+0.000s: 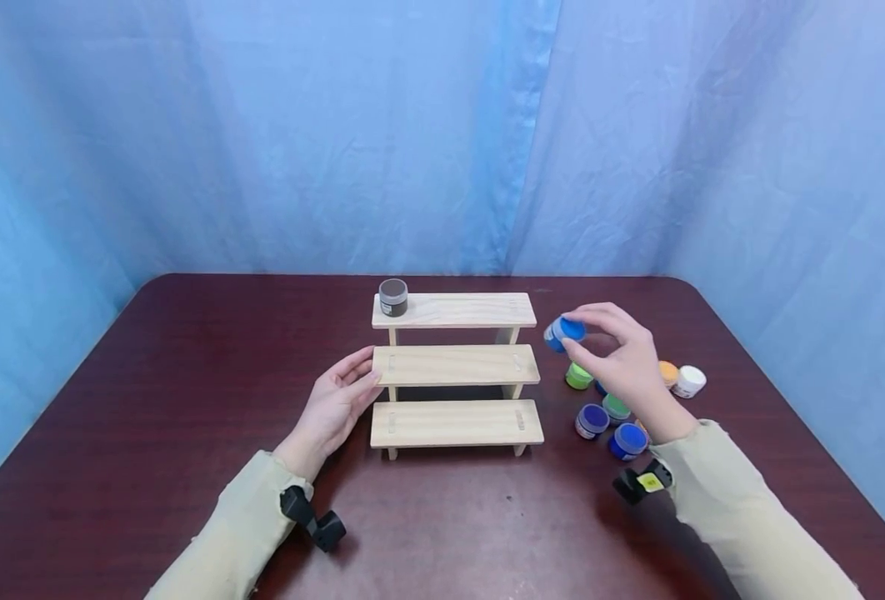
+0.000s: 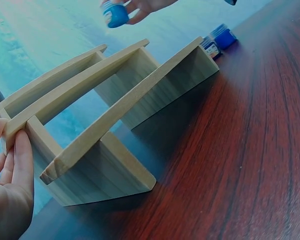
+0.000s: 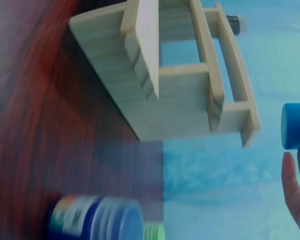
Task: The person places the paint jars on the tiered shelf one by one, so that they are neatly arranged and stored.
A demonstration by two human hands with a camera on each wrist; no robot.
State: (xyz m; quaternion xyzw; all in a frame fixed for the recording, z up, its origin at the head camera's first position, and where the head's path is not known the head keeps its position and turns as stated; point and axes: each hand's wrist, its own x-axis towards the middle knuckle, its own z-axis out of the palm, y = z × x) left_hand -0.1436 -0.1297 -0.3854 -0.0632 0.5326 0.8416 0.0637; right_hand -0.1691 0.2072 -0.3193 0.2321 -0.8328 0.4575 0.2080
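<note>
A three-tier wooden shelf (image 1: 453,365) stands on the dark table. My left hand (image 1: 335,406) grips the left end of its middle board, thumb on top and fingers below, as the left wrist view shows. To the right of the top board, my right hand (image 1: 617,350) pinches a small blue paint jar (image 1: 565,332) between thumb and fingers, tilted and held in the air. In the right wrist view that blue jar (image 3: 296,126) is cut by the frame edge. A dark grey paint jar (image 1: 393,297) sits at the left end of the top board.
Below and beside my right hand stand several more jars: light green (image 1: 579,377), purple (image 1: 592,421), dark blue (image 1: 627,442), green (image 1: 617,407), orange (image 1: 667,372) and white (image 1: 689,382). My forearm partly hides some. A blue curtain (image 1: 367,142) hangs behind the table (image 1: 187,400).
</note>
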